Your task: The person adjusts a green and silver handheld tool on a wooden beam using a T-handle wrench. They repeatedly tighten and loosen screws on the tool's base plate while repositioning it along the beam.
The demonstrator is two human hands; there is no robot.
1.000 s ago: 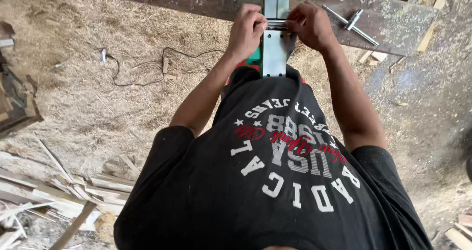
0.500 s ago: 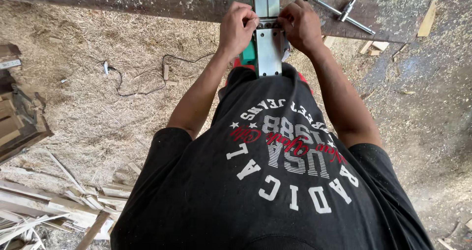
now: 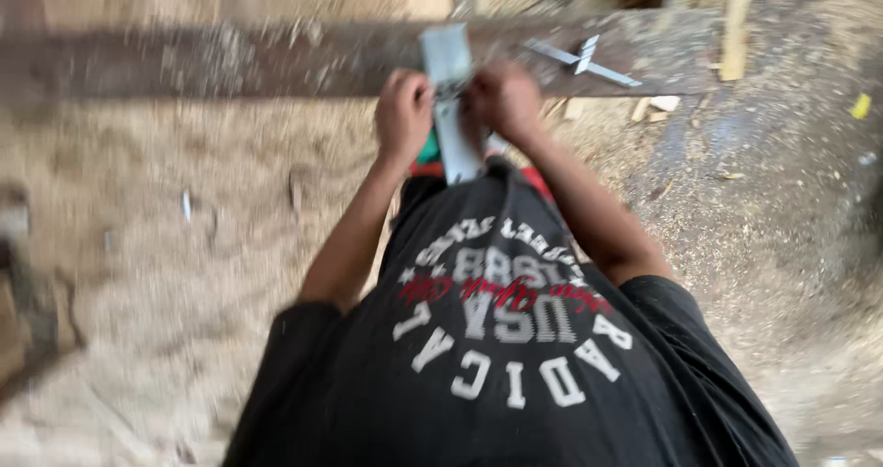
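I look down past my black printed t-shirt (image 3: pixel 497 357) at both hands. My left hand (image 3: pixel 403 110) and my right hand (image 3: pixel 503 97) close from either side on a pale metal bar (image 3: pixel 449 99) that stands upright across a long dark wooden beam (image 3: pixel 276 58). A small fitting sits between my fingers on the bar; the blur hides its shape. Something green and red (image 3: pixel 425 151) shows just below my hands, mostly covered.
A metal T-shaped tool (image 3: pixel 581 60) lies on the beam to the right of my hands. Sawdust covers the ground (image 3: pixel 166 246). A wooden strip (image 3: pixel 736 26) and small offcuts (image 3: pixel 655 108) lie at the upper right. Blurred scrap sits at the far left edge.
The view has swung downward and blurred, so the beam and my hands sit lower in frame. Both hands keep their grip on the metal bar.
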